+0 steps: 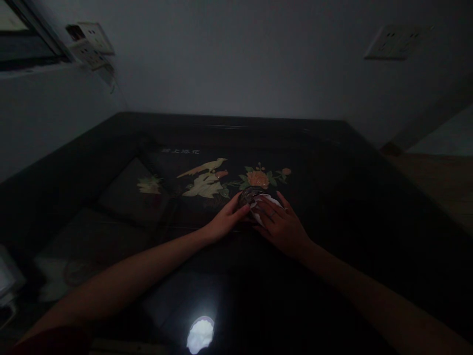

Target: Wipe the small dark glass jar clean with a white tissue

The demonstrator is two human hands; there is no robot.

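Near the middle of a dark glossy table, my left hand (225,219) is closed around the left side of a small dark, shiny, rounded object (248,194). It looks like glass, but the dim light hides its exact kind. My right hand (279,222) presses a crumpled white tissue or cloth (271,199) against the right side of this object. A ring shows on one right finger. Both hands meet just in front of an orange flower picture (257,179) on the tabletop. The underside of the object is hidden by my hands.
The dark table (369,222) carries a bird picture (207,180) and pale lettering. Its far edge runs close to a wall (236,59) with sockets (393,42). A white object (9,276) stands at the left edge. A bright lamp reflection (200,335) shines in front.
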